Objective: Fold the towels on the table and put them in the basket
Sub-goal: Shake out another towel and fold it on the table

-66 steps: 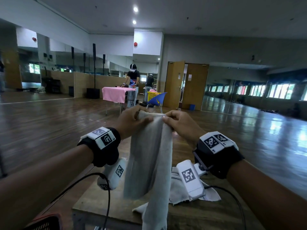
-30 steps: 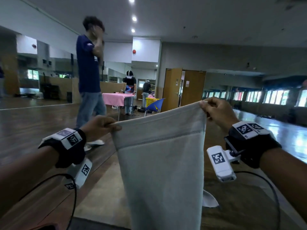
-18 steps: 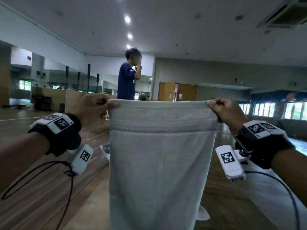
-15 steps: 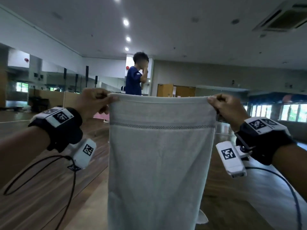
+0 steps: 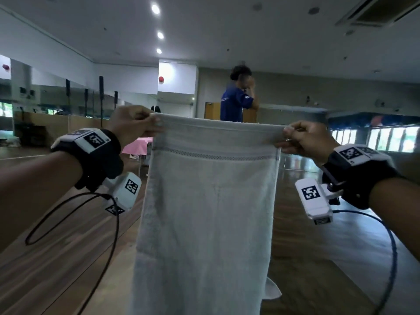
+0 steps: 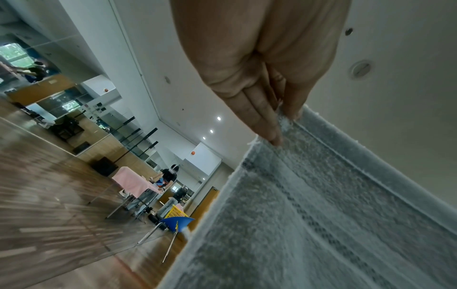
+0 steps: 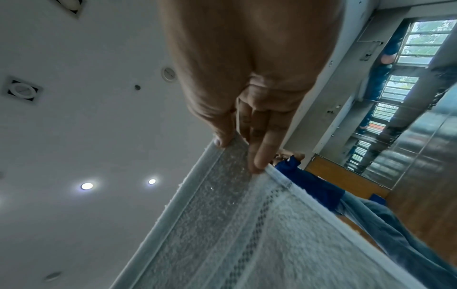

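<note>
A white towel [image 5: 209, 212] hangs spread flat in front of me, held up by its two top corners at chest height. My left hand [image 5: 154, 125] pinches the top left corner between thumb and fingers; the left wrist view shows that pinch on the towel [image 6: 321, 215] by my left hand [image 6: 284, 125]. My right hand [image 5: 287, 137] pinches the top right corner, as the right wrist view shows on the towel [image 7: 247, 234] under my right hand [image 7: 237, 154]. A bit of another white towel [image 5: 271, 291] peeks out low on the right. The basket is hidden.
A person in a blue shirt [image 5: 237, 103] stands beyond the towel. Farther back stands a pink-covered table [image 5: 136, 147], with a yellow basket [image 6: 176, 212] and a blue chair [image 6: 178, 223] near it. Wooden floor stretches around; the hanging towel hides most of my table.
I drew my hands apart along the towel's top edge, spreading it from a bunched strip to full width, and lifted it. The person in blue walked from left to behind the towel.
</note>
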The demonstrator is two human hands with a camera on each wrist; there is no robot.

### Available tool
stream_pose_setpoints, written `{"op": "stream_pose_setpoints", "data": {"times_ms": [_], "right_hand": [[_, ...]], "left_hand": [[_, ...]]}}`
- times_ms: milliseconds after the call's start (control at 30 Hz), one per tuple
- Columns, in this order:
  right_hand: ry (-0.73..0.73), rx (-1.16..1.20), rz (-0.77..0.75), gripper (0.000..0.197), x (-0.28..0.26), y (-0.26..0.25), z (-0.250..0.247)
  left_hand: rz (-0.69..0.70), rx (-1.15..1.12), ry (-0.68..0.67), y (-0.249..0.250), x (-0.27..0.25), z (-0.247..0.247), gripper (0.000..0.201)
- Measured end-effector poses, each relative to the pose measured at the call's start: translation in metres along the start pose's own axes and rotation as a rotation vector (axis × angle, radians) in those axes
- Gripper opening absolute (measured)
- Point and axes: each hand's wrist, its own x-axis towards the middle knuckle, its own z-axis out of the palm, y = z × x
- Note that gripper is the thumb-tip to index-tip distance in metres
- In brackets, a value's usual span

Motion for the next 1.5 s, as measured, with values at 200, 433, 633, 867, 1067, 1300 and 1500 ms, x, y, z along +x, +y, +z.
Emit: {"op": "stream_pose_setpoints", "data": {"times_ms": [200, 433, 633, 867, 1067, 1300, 1500], "right_hand": [[0.085, 0.041, -0.056, 0.008, 0.006, 0.032, 0.002], [0.054, -0.012, 0.022, 0.007, -0.007, 0.081, 0.007], [-0.064, -0.276, 0.096, 0.006, -0.064, 0.175, 0.020], [-0.386, -0.547, 0.213, 0.024, -0.199, 0.305, 0.042], [-0.664, -0.661, 0.206, 0.012, -0.276, 0.363, 0.052], [-0.479, -0.782, 0.129, 0.019, -0.276, 0.389, 0.064], [-0.471, -0.810, 0.164, 0.014, -0.246, 0.396, 0.074]], "left_hand": [[0.064, 0.002, 0.028, -0.032, 0.001, 0.025, 0.018], [0.054, 0.156, 0.019, -0.102, -0.012, 0.045, 0.015], [-0.043, 0.343, -0.115, -0.188, -0.079, 0.062, 0.012], [-0.209, 0.597, -0.727, -0.274, -0.210, 0.065, 0.002], [-0.273, 0.744, -1.055, -0.324, -0.278, 0.068, 0.019], [-0.169, 0.893, -0.954, -0.351, -0.275, 0.076, 0.024], [-0.229, 0.906, -0.938, -0.365, -0.255, 0.092, 0.022]]}}
